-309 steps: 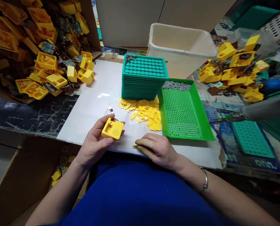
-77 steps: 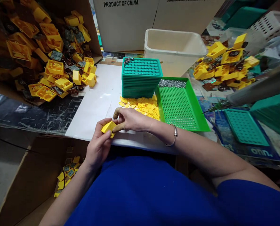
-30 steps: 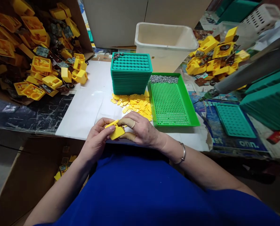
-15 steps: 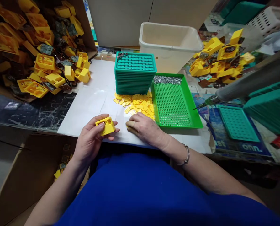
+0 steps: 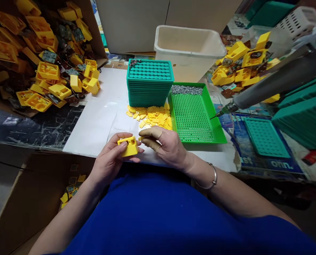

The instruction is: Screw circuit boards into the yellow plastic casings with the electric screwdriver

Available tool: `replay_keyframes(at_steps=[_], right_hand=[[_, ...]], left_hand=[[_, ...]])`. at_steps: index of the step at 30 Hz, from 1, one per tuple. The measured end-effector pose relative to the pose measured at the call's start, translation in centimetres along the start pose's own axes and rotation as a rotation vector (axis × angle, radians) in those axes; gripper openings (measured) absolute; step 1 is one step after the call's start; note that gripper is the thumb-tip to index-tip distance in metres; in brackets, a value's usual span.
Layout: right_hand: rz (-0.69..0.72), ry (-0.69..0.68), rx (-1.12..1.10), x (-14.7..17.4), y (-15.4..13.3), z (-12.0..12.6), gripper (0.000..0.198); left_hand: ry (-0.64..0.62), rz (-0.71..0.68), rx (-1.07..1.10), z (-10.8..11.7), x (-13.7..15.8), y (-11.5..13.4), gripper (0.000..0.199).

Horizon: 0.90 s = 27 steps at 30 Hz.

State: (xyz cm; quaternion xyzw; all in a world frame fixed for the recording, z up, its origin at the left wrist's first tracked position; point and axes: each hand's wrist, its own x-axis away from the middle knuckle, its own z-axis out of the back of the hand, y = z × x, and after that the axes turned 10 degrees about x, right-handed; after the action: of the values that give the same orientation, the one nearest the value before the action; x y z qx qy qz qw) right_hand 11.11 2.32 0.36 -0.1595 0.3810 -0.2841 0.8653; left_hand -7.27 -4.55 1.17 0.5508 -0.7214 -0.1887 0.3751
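My left hand [image 5: 111,154] grips a small yellow plastic housing [image 5: 129,148], its face with an opening and small holes turned up. Close to the housing's right side, my right hand [image 5: 164,143] pinches a small yellow plastic piece [image 5: 140,138] between thumb and forefinger, which wear tan finger covers. Most of that piece is hidden by the fingertips. Beyond the hands lies a pile of flat yellow plastic pieces [image 5: 158,117] on the white work surface [image 5: 94,117].
Behind the pile stands a stack of teal trays [image 5: 150,90]. A green perforated tray [image 5: 192,117] holds many small metal screws [image 5: 187,90]. An electric screwdriver [image 5: 242,97] hangs at the right. A cardboard box of yellow housings [image 5: 49,71] is at left, a white bin [image 5: 187,63] behind.
My right hand has lifted from beside the pile and come left to the housing, pinching a small yellow piece. My left hand has shifted slightly right with the housing.
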Motion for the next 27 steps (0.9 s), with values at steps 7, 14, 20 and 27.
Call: replay_keyframes(at_steps=[7, 14, 20, 27], right_hand=[[0.154, -0.031, 0.193, 0.8, 0.5, 0.0, 0.03], [-0.214, -0.217, -0.344, 0.3, 0.4, 0.9, 0.018], [-0.537, -0.154, -0.707, 0.9, 0.3, 1.0, 0.023], [-0.22, 0.016, -0.359, 1.8, 0.7, 1.1, 0.009]], left_hand=[[-0.021, 0.012, -0.032, -1.2, -0.1, -0.4, 0.02], [-0.006, -0.069, -0.23, -1.4, 0.1, -0.8, 0.021], [-0.021, -0.083, -0.174, -1.6, -0.3, -0.9, 0.016], [-0.047, -0.076, -0.17, -2.4, -0.3, -1.2, 0.014]])
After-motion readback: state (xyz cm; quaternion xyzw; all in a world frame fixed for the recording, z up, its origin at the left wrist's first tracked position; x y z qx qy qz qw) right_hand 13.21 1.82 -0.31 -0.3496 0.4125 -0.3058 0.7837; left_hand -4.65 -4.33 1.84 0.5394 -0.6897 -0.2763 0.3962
